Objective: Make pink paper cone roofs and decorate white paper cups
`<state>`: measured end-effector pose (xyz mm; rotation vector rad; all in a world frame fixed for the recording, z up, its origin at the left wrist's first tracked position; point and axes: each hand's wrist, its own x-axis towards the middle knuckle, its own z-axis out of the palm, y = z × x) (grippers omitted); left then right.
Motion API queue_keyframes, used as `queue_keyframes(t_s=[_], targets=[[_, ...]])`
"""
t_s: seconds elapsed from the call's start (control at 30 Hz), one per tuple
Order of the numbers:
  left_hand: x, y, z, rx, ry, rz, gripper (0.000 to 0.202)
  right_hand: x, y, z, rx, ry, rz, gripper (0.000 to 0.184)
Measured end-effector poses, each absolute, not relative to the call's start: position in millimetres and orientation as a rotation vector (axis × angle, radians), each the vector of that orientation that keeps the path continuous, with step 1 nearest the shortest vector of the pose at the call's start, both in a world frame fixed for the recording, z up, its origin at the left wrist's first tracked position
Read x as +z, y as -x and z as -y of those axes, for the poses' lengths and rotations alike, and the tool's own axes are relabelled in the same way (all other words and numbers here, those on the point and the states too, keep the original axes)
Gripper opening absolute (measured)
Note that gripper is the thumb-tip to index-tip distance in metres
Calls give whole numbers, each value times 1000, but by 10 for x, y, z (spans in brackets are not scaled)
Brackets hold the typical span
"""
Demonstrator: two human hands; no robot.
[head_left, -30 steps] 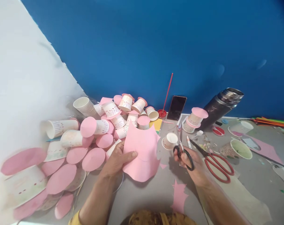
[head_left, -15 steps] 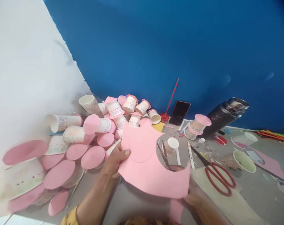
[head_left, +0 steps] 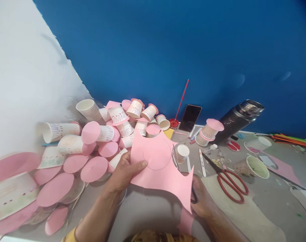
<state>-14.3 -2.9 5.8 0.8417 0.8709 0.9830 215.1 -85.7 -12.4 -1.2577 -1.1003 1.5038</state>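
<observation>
My left hand (head_left: 124, 172) pinches the left edge of a pink paper sheet (head_left: 161, 168) that has a circle drawn on it. My right hand (head_left: 202, 199) is mostly hidden behind the sheet's lower right corner; it grips black-handled scissors whose blades (head_left: 175, 158) poke up at the sheet's right edge, beside the drawn circle. A pink paper scrap (head_left: 186, 221) lies under the sheet near my body.
A heap of paper cups with pink round lids (head_left: 97, 148) fills the left side. Red-handled scissors (head_left: 230, 181), a small white cup (head_left: 182, 152), a phone (head_left: 190, 117), a dark flask (head_left: 237, 117) and a green-lined cup (head_left: 255, 166) lie on the grey table (head_left: 269, 201).
The pink sheet has been turned and brought in front of my right hand. The scissors moved from the open table to the sheet's right edge, blades at the paper.
</observation>
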Motion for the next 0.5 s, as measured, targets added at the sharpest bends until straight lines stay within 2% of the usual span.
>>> queue_keyframes(t_s=[0.33,0.5], targets=[[46,97,47,961,-857,-837,41,-376,-2214,885,1604,1152,1037,28],[56,90,51,964,-857,-841,41,-336,-2210,882,1581,1173,1048,29]])
